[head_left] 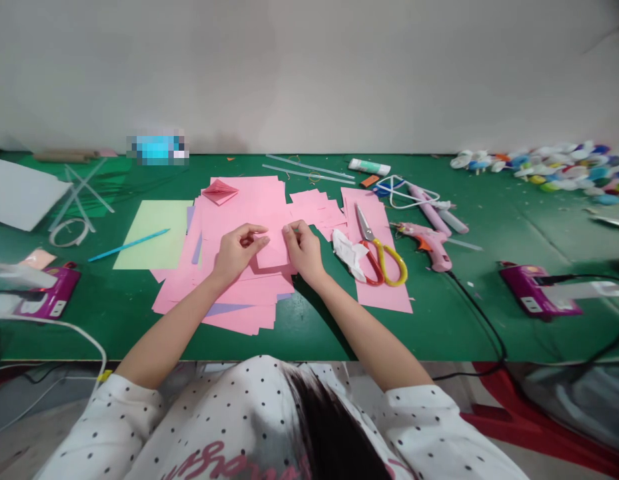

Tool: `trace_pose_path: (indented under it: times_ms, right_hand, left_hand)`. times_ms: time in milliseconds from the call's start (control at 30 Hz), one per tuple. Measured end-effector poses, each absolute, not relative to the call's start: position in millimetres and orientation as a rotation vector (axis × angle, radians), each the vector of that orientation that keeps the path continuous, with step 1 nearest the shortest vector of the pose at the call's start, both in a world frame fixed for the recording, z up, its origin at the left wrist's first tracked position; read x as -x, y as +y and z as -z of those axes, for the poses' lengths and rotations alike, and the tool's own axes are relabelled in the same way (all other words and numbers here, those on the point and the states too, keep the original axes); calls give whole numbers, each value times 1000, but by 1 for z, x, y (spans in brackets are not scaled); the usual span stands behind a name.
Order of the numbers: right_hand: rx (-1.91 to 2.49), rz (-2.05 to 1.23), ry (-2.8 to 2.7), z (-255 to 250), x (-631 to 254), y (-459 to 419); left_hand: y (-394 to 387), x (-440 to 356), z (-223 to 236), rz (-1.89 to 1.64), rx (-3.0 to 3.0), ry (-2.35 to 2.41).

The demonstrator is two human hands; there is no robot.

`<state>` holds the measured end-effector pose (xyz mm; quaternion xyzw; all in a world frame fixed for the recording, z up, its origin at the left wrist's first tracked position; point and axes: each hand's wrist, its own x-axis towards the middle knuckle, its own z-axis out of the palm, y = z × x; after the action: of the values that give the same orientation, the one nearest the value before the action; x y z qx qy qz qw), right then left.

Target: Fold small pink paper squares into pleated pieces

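Observation:
A small pink paper square [272, 252] is held up by its sides between my two hands. My left hand [238, 250] pinches its left edge with thumb and fingers. On the opposite edge my right hand [304, 250] is closed, its thumb and fingertips on the paper. Beneath both hands lies a loose stack of larger pink sheets [239, 200], with some purple paper showing between them. A folded pink paper piece [220, 192] rests at the stack's upper left corner. Small pink paper pieces [316, 207] lie just beyond my right hand.
Right of my hands, scissors [376, 250] and a crumpled white tissue [350, 255] lie on pink strips [384, 293]. Further right are a pink glue gun [429, 243] with a cord and a purple power strip [539, 290]. A blue pencil [129, 245] crosses pale green paper [154, 227] at left.

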<state>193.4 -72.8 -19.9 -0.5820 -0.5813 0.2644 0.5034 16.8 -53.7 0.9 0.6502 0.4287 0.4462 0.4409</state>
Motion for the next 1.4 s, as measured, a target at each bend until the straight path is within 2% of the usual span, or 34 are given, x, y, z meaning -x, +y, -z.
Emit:
trace_pose_path:
  times_ms: [433,800,1400]
  right_hand:
    - [1407,-600,-1423,18,-193,-74]
    - [1329,-874,-1197,27,-187,-73]
    - [1312,-922,-1508,33,-189,-67]
  left_hand:
    - [-52,-18,0,-1103,-1578,1067]
    - [-47,-14,4,-1177,-1580,1128]
    - [-44,-13,4,-977,-1683,1024]
